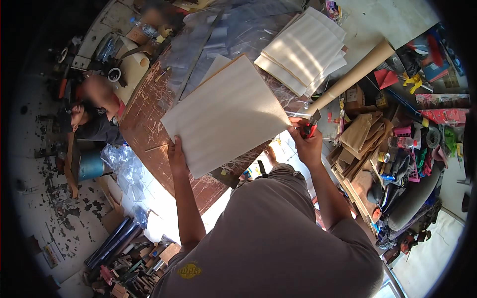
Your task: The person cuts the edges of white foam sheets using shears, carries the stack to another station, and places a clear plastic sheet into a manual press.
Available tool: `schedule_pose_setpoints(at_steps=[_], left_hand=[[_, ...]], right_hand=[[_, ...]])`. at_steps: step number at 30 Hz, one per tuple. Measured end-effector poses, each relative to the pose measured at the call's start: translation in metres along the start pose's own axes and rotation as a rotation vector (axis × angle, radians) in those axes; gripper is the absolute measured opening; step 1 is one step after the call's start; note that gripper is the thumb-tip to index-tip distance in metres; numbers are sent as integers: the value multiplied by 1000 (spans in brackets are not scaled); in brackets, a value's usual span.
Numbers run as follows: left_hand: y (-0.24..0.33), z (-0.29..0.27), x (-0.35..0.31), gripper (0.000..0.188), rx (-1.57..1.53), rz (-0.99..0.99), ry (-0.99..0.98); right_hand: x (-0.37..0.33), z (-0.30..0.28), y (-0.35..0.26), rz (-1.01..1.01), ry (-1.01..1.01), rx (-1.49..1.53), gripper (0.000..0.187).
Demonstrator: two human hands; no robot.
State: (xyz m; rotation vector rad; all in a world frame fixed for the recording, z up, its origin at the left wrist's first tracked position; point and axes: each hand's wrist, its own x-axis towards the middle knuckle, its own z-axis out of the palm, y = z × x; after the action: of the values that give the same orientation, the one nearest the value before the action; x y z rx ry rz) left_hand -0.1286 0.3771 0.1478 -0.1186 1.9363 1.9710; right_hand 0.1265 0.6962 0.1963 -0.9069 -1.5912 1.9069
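Observation:
A flat cream rectangular sheet or board [226, 119] with a thin brown strip along its far edge is held tilted over the brown table. My left hand [178, 156] grips its near left edge, thumb on top and fingers mostly hidden underneath. At its right corner, my right hand [307, 141] is closed around a red and black hand tool [312, 130] that looks like a cutter. The fingers of that hand also touch the sheet's corner. Beyond it lies a loose stack of similar pale sheets [303, 49].
The scratched brown table [149, 116] carries clear plastic film [198, 44] and a long metal ruler [201, 54]. A brown paper roll [353, 77] slants at the right, near cardboard pieces [362, 134] and cluttered shelves. Another person [99, 114] is at the left.

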Motion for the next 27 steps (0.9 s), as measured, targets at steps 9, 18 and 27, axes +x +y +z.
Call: schedule_pose_setpoints(at_steps=[9, 18, 27], left_hand=[[-3, 12, -9, 42, -27, -28, -4], [5, 33, -31, 44, -84, -4, -6], [-3, 33, -46, 47, -124, -16, 34]], right_hand=[[16, -14, -1, -49, -84, -88, 29], [25, -16, -14, -121, -153, 12, 28], [26, -17, -20, -55, -110, 36, 29]])
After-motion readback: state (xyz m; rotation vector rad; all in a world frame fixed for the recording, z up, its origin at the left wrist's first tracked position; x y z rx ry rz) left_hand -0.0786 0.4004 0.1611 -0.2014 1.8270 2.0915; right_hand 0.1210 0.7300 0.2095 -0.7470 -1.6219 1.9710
